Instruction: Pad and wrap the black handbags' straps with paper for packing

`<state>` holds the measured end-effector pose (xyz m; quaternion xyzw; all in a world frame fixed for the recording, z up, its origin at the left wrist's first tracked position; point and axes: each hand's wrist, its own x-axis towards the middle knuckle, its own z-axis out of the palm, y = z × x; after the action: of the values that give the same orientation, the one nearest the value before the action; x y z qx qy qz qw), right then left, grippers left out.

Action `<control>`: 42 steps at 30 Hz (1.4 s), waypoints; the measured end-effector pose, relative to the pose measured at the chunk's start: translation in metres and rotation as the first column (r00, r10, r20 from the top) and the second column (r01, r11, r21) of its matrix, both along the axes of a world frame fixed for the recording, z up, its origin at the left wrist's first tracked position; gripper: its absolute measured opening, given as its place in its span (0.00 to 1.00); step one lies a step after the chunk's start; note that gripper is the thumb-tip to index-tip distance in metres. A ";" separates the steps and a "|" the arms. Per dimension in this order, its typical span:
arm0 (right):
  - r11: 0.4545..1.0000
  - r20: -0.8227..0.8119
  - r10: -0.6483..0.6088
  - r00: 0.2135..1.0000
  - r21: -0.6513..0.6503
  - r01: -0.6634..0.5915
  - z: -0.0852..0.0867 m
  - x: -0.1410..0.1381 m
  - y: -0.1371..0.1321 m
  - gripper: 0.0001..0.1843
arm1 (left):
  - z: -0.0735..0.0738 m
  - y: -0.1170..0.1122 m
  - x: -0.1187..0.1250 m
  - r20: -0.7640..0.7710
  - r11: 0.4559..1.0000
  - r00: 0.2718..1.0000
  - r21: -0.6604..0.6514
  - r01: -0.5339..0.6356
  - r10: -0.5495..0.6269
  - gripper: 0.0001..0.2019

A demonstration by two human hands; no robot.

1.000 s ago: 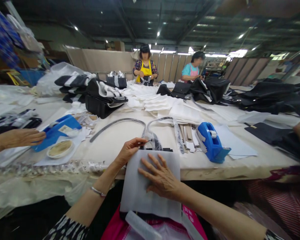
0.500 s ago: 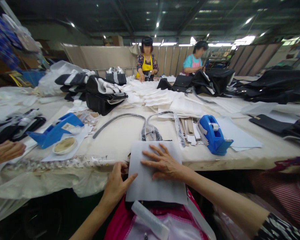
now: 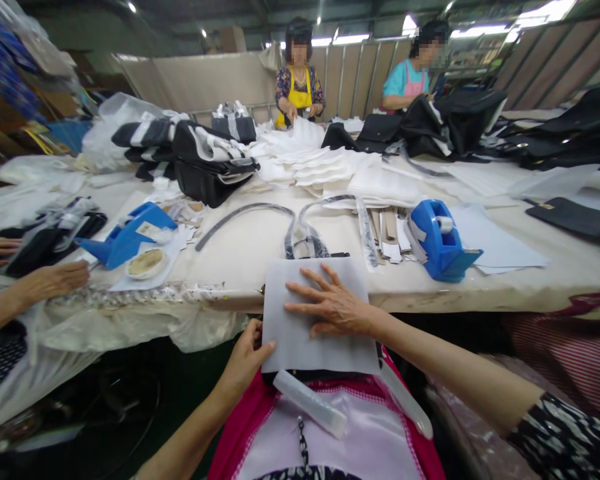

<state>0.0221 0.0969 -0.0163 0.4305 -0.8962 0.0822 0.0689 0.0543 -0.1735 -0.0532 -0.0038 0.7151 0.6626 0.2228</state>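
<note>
A white foam sheet [image 3: 293,340] lies over a dark bag at the table's front edge, hanging towards my lap. My right hand [image 3: 333,305] rests flat on top of it with fingers spread. My left hand [image 3: 245,360] grips the sheet's lower left edge, thumb on top and fingers curled under. Wrapped bag handles [image 3: 305,237] arc out from under the sheet onto the table.
A blue tape dispenser [image 3: 440,240] stands right of the sheet, another one [image 3: 127,233] to the left beside a small dish [image 3: 147,263]. A co-worker's hands [image 3: 50,280] rest at far left. Black bags [image 3: 207,170], white sheets and two people fill the far side.
My left hand has left the bag handles at the sheet's top and come down to its lower left edge. My view has tilted downward. The right hand stays flat on the sheet.
</note>
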 end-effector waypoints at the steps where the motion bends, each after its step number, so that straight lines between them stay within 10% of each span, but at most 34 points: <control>1: 1.000 0.003 0.004 1.000 -0.005 -0.004 0.000 0.000 0.000 0.37 | 0.002 0.000 0.001 0.007 1.000 1.000 -0.002 -0.004 0.004 0.16; 12: 0.995 0.029 0.088 0.996 -0.046 -0.086 -0.006 0.009 -0.006 0.39 | -0.023 0.003 0.009 -0.269 0.985 0.963 -0.168 -0.044 -0.003 0.32; 16: 0.995 0.035 0.083 0.996 -0.052 -0.081 -0.006 0.006 -0.006 0.38 | 0.009 0.014 -0.013 -0.711 0.854 0.674 -0.463 -0.237 -0.198 0.41; 20: 0.995 0.042 0.081 0.996 -0.064 -0.078 -0.007 0.003 -0.007 0.36 | 0.030 0.039 -0.042 -0.800 0.804 0.431 -0.546 -0.236 -0.417 0.29; 31: 0.979 0.081 -0.005 0.997 -0.201 0.021 0.000 -0.006 -0.007 0.19 | -0.004 0.045 -0.079 -0.729 0.698 0.289 -0.682 -0.219 -0.621 0.28; 34: 0.846 0.007 -0.309 0.951 -0.454 0.279 -0.011 0.009 -0.004 0.18 | -0.002 0.045 -0.078 -0.732 0.690 0.275 -0.681 -0.247 -0.624 0.27; 37: 0.581 0.071 -0.628 0.775 -0.619 0.528 -0.026 0.031 0.005 0.26 | -0.002 0.046 -0.076 -0.770 0.718 0.283 -0.637 -0.280 -0.572 0.27; 42: 0.322 0.412 -0.570 0.711 -0.684 0.655 -0.040 0.030 0.032 0.42 | 0.000 0.047 -0.072 -0.820 0.755 0.318 -0.566 -0.331 -0.475 0.25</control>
<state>0.0520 0.1289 -0.0568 -0.0231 -0.8567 0.4584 0.2351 -0.0178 -0.1270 -0.0534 0.3408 0.8843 0.2301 -0.2211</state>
